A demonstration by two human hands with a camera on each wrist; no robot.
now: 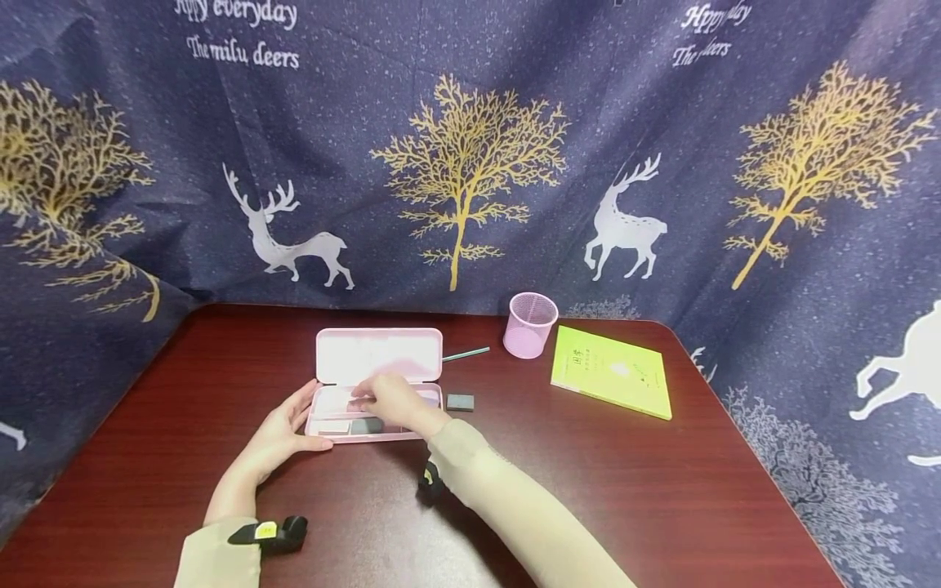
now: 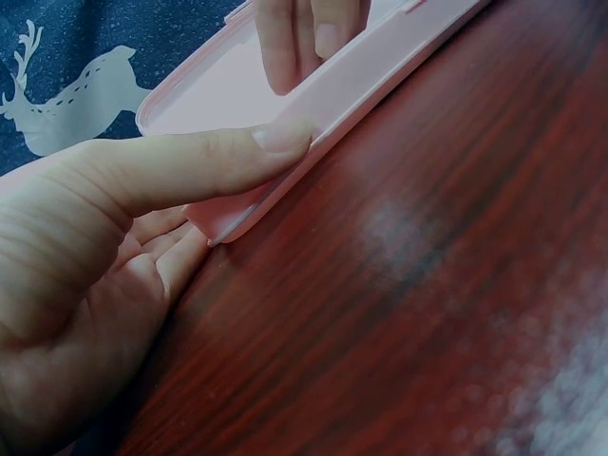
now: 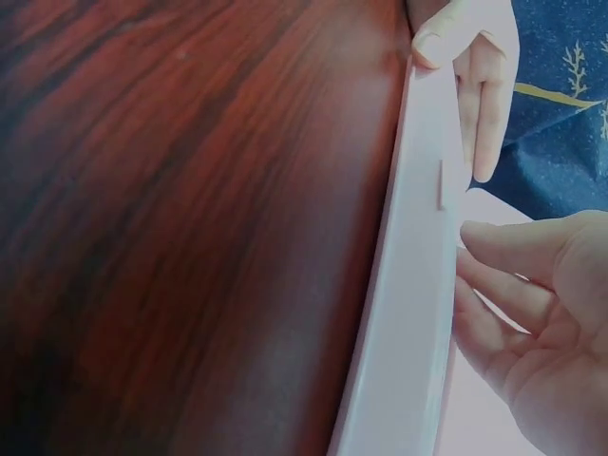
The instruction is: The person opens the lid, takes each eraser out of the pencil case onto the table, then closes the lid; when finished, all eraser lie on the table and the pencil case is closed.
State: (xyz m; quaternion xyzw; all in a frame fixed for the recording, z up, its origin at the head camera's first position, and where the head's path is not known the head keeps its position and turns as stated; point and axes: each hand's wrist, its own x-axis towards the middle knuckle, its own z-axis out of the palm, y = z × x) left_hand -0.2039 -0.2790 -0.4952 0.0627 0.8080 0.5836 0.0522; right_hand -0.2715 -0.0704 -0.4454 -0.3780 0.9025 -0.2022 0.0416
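Note:
A pink pencil case (image 1: 379, 332) lies on the table with its lid raised at the back. My left hand (image 1: 275, 437) grips the case's left end, thumb (image 2: 228, 166) along the front wall and the other fingers round the side. My right hand (image 1: 390, 398) reaches into the case with bent fingers (image 3: 489, 328). Its fingertips are partly hidden by the front wall, and whether they hold something cannot be made out. In the front compartment lie a white block (image 1: 334, 427) and a dark grey-green block (image 1: 367, 425).
Right of the case lies another dark grey block (image 1: 460, 402), with a thin green stick (image 1: 466, 354) behind it. A pink mesh pen cup (image 1: 525, 343) and a yellow-green book (image 1: 610, 371) are farther right on the brown table (image 1: 588, 474). Patterned blue cloth (image 1: 331, 163) hangs behind.

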